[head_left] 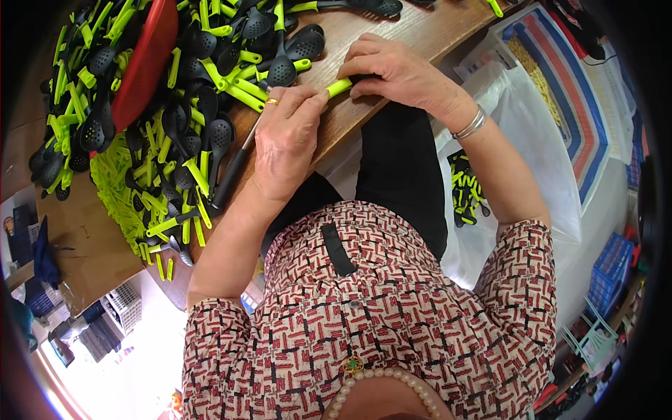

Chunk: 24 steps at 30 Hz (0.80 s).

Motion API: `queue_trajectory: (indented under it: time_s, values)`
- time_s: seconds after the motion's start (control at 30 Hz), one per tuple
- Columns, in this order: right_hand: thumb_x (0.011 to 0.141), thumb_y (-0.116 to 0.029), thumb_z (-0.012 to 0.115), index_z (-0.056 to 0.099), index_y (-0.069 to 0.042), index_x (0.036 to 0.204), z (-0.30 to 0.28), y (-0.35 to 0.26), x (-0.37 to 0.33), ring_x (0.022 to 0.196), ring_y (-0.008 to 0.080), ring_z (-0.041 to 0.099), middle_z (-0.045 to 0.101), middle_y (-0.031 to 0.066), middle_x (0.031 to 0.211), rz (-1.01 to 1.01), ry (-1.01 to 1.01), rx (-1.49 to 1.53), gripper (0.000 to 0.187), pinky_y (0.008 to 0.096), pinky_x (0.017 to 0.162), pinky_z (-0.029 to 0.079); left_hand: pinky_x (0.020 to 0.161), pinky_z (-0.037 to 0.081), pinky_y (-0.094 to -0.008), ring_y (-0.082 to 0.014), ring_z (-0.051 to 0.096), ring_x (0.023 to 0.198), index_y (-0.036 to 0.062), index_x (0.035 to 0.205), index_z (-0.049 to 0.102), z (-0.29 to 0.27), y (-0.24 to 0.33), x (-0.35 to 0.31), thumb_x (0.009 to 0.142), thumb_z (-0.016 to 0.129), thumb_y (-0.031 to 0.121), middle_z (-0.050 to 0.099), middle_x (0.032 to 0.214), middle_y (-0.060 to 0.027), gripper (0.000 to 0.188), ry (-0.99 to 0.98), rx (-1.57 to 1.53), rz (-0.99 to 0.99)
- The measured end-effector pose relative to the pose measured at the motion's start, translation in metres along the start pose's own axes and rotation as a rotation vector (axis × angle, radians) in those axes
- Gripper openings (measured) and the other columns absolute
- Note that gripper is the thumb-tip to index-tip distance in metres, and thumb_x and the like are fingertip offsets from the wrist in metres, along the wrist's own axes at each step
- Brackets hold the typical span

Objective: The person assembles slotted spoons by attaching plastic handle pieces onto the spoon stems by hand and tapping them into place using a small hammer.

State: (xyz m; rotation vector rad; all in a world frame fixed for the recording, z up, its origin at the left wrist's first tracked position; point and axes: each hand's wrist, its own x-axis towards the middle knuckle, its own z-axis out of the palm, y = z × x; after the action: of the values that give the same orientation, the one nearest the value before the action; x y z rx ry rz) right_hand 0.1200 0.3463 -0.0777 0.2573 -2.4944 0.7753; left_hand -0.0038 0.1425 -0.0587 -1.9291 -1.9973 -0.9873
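Over the wooden table's edge, my left hand (288, 133) and my right hand (395, 75) grip a lime-green utensil handle (339, 87) between them. Its green middle shows; the left end is hidden by my left fingers. Something black sits under my right fingers at the other end, mostly covered. Both hands are closed. Beside my left hand lies a tool with a black grip (231, 178) and a thin metal shaft. A black slotted spoon (282, 70) with a green handle rests just beyond my left fingers.
A large heap of black spoons and green handles (133, 189) covers the left of the wooden table (413, 31), with a red basin (145, 66) tilted in it. Right of my legs, a whitish plastic bag (514, 203) holds several green-and-black utensils (465, 189). A striped sack (570, 91) stands farther right.
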Motion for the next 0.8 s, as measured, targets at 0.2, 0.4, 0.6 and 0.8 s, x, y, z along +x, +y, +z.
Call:
queue_trajectory:
  time_s: [0.2, 0.4, 0.6, 0.8]
  values:
    - [0.076, -0.005, 0.074, 0.068, -0.002, 0.094, -0.002, 0.004, -0.002, 0.089, 0.0273, 0.059, 0.062, 0.0082, 0.092, 0.021, -0.043, 0.051, 0.019, 0.0354, 0.077, 0.050, 0.075, 0.052, -0.0355, -0.0291, 0.062, 0.084, 0.0035, 0.099, 0.070, -0.002, -0.002, 0.002, 0.074, 0.070, -0.008, 0.067, 0.095, -0.0098, 0.027, -0.024, -0.002, 0.030]
    - [0.076, -0.009, 0.072, 0.067, -0.004, 0.084, -0.006, -0.012, 0.001, 0.089, 0.0250, 0.059, 0.059, 0.0054, 0.084, -0.066, -0.036, -0.033, 0.010, 0.0355, 0.077, 0.051, 0.074, 0.051, -0.0369, -0.0298, 0.061, 0.083, 0.0030, 0.095, 0.069, 0.001, 0.005, 0.003, 0.073, 0.070, -0.007, 0.066, 0.090, -0.0105, 0.024, -0.026, -0.044, 0.036]
    - [0.082, -0.016, 0.064, 0.061, -0.009, 0.083, -0.018, -0.026, -0.010, 0.084, 0.0224, 0.056, 0.054, 0.0039, 0.084, -0.088, -0.074, -0.384, 0.007, 0.0354, 0.073, 0.048, 0.075, 0.050, -0.0392, -0.0315, 0.057, 0.082, 0.0035, 0.083, 0.060, 0.006, 0.013, 0.010, 0.075, 0.058, 0.002, 0.054, 0.080, -0.0116, 0.008, -0.087, -0.002, 0.072]
    - [0.085, -0.016, 0.063, 0.060, -0.009, 0.089, -0.024, -0.052, -0.032, 0.079, 0.0258, 0.060, 0.054, 0.0064, 0.083, 0.153, -0.097, -0.496, 0.009, 0.0363, 0.068, 0.051, 0.078, 0.051, -0.0418, -0.0311, 0.060, 0.086, 0.0081, 0.103, 0.070, -0.046, 0.004, -0.018, 0.081, 0.071, 0.007, 0.065, 0.096, -0.0110, 0.022, -0.015, 0.161, -0.055]
